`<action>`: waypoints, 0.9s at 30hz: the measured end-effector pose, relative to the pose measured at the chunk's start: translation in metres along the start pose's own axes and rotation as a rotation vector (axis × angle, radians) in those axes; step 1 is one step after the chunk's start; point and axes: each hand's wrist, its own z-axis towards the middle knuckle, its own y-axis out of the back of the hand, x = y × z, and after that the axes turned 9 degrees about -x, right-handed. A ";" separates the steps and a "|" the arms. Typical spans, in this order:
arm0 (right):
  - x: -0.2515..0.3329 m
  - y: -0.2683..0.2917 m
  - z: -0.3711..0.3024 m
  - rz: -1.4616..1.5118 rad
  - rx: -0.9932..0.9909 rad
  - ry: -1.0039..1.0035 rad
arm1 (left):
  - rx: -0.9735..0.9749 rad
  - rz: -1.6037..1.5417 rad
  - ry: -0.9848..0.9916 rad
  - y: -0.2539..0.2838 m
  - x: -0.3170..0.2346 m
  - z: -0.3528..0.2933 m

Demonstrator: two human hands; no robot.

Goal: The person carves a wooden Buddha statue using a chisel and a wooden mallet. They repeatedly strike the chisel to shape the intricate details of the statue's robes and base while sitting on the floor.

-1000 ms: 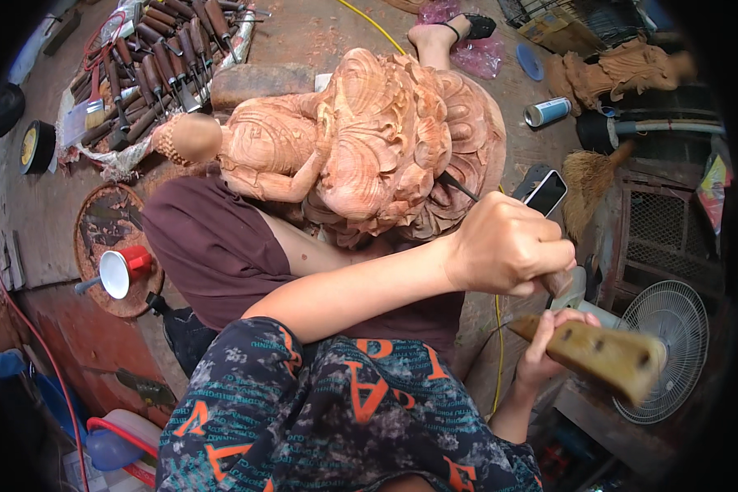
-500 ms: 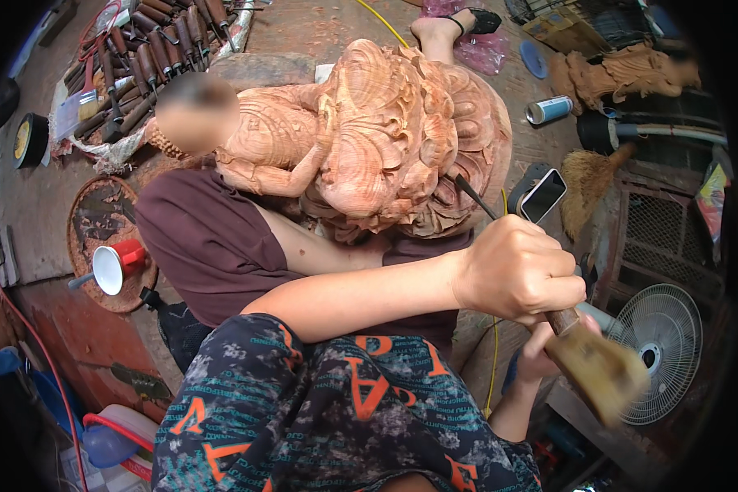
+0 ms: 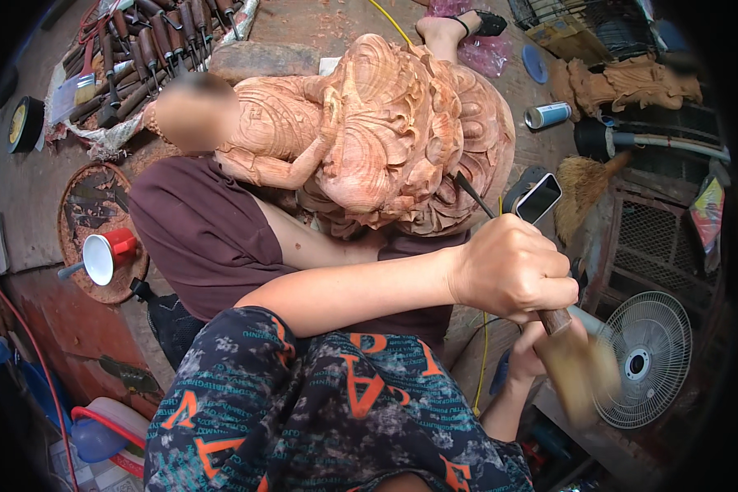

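Observation:
A large reddish-wood carved statue [image 3: 377, 139] lies on its side against my legs, with a seated figure and layered petal shapes at its base. My left hand [image 3: 512, 275] is wrapped in a fist around a chisel [image 3: 473, 195]. The chisel's dark blade tip meets the carved petals near the base, and its handle end sticks out below the fist. My right hand [image 3: 530, 348], lower and partly hidden, is closed by a wooden mallet [image 3: 589, 381]. The mallet head is blurred, close to the chisel's handle end; its own handle is mostly hidden.
Several wooden-handled chisels [image 3: 160, 49] lie piled at the upper left beside a paintbrush [image 3: 84, 88]. A red-and-white mug [image 3: 109, 256] rests on a round tray [image 3: 74, 176]. At right are a phone [image 3: 539, 198], a straw brush [image 3: 586, 197], a spray can [image 3: 548, 115] and a fan [image 3: 644, 361].
The mallet head has moved a little left, nearer the chisel's handle end. My left fist and the chisel stay almost in place; the whole view has shifted slightly.

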 end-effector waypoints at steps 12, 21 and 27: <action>0.019 0.004 0.014 0.405 -0.092 -0.297 | -0.013 -0.036 0.013 0.004 -0.008 0.000; 0.018 0.000 0.019 0.279 -0.131 -0.110 | -0.053 -0.064 0.019 0.009 -0.006 0.003; 0.006 0.008 0.010 -0.048 0.011 0.036 | -0.055 -0.046 0.032 0.011 -0.003 0.004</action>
